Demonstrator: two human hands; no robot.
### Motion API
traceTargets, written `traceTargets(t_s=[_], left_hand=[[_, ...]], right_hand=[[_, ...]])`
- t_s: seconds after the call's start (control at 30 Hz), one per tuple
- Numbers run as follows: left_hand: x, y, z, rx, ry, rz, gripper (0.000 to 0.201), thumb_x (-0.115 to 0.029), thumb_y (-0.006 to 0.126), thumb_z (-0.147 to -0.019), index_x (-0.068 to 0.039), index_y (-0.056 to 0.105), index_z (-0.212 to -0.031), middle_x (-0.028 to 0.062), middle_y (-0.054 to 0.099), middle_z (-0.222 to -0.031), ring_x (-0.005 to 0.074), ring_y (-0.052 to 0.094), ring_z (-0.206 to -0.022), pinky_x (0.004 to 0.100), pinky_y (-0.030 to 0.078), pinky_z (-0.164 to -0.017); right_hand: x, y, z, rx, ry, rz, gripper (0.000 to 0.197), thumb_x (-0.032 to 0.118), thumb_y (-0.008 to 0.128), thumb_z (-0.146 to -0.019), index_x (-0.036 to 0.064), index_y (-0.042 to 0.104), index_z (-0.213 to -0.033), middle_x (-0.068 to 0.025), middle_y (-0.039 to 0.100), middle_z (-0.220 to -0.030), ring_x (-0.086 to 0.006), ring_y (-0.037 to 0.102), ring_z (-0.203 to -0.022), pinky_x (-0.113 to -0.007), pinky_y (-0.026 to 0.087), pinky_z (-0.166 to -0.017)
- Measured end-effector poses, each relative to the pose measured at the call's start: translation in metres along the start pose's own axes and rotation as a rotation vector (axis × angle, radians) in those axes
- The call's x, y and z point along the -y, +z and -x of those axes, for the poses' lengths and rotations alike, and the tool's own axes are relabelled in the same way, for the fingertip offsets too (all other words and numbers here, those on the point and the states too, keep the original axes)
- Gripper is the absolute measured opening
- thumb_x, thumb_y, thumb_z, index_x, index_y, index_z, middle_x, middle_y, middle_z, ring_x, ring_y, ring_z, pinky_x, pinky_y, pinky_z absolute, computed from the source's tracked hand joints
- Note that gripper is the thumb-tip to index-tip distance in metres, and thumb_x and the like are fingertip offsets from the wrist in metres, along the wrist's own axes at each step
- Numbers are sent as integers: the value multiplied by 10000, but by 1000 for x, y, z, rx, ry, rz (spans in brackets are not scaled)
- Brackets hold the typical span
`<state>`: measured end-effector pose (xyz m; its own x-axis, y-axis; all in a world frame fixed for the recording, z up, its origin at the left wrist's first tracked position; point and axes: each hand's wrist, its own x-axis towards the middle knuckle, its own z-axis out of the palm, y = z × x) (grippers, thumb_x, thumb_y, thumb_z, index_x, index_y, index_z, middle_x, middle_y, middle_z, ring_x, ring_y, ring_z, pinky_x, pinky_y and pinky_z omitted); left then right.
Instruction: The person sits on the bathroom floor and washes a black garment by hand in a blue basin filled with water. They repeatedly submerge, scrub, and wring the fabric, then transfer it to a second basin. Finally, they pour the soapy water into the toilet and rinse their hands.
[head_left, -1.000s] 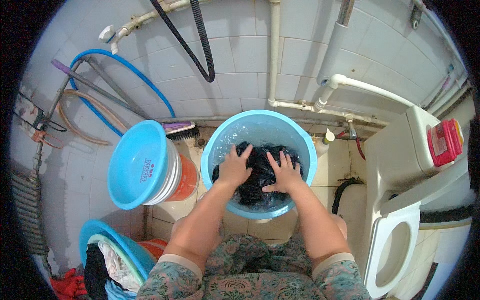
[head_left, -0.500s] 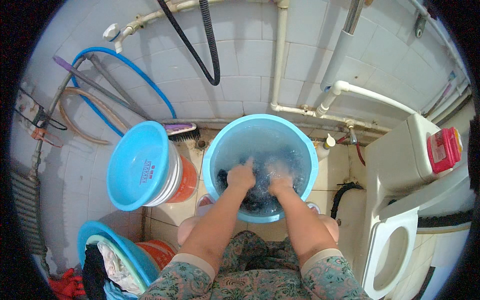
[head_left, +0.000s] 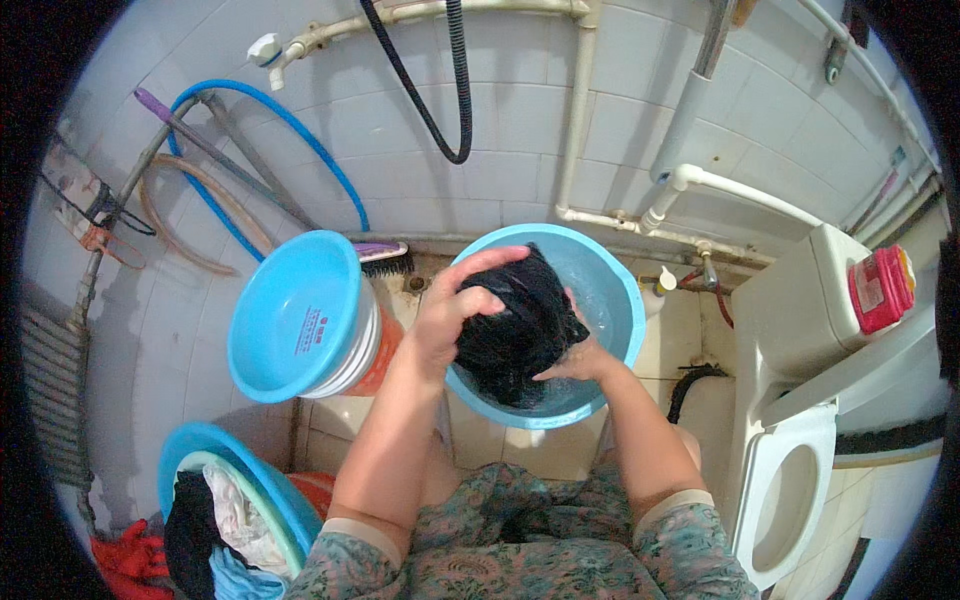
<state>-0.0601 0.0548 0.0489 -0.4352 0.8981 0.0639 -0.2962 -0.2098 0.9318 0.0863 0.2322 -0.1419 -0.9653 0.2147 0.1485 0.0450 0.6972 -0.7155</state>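
Note:
A bunched, wet black cloth (head_left: 520, 325) is lifted above the blue basin (head_left: 628, 300), which has cloudy water in it. My left hand (head_left: 445, 310) grips the cloth from its left side, thumb and fingers curved over the top. On the lower right, my right hand (head_left: 580, 355) holds the same cloth, its fingers partly hidden behind it. Whether the cloth is a garment I cannot tell.
At left, an empty-looking blue basin (head_left: 290, 320) rests on a white and orange bucket (head_left: 375, 355). Below it, another blue basin (head_left: 190, 440) holds clothes. A toilet (head_left: 745, 500) stands at right. A brush (head_left: 385, 258) and a white pump bottle (head_left: 655, 292) lie near the wall pipes.
Both hands have come up out of the water, raising the black cloth from the basin. The whole view has shifted slightly.

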Motion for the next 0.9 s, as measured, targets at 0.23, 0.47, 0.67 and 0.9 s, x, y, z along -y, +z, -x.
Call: traceTargets(t_s=[0.23,0.47,0.67,0.9], left_hand=[[9,21,1,129,-6,197,699,-125,500,-560,20,490,-1243,159,520,-1221,248,514,-1115,320,372,-993],[11,-38,2,-235,-154,223,711,-173,549,-711,-43,339,-1377,180,461,-1280,272,488,-1146,363,379,-987],[61,-40,-9,-523,-472,-118,765,-298,540,-845,-98,109,-1444,170,340,-1392,298,387,-1235,422,312,-1016],[80,-70,-24,-172,-448,408,534,-333,501,-856,-90,421,-1325,100,453,-1323,259,404,-1229,428,280,-1041]], right_hand=[[38,1,-10,-105,174,-308,601,235,654,-747,58,455,-1286,-188,452,-1321,-348,384,-1249,-397,283,-1049],[34,-27,-30,-786,449,-871,389,117,616,-818,-2,505,-1171,-81,558,-1123,-199,538,-1006,-339,448,-845],[41,-36,-32,-844,216,-874,304,75,612,-827,25,533,-1116,-57,583,-1051,-167,560,-927,-321,474,-797],[63,-46,-28,-833,300,-1205,314,75,593,-847,52,494,-1144,-57,569,-1057,-192,574,-925,-339,495,-801]])
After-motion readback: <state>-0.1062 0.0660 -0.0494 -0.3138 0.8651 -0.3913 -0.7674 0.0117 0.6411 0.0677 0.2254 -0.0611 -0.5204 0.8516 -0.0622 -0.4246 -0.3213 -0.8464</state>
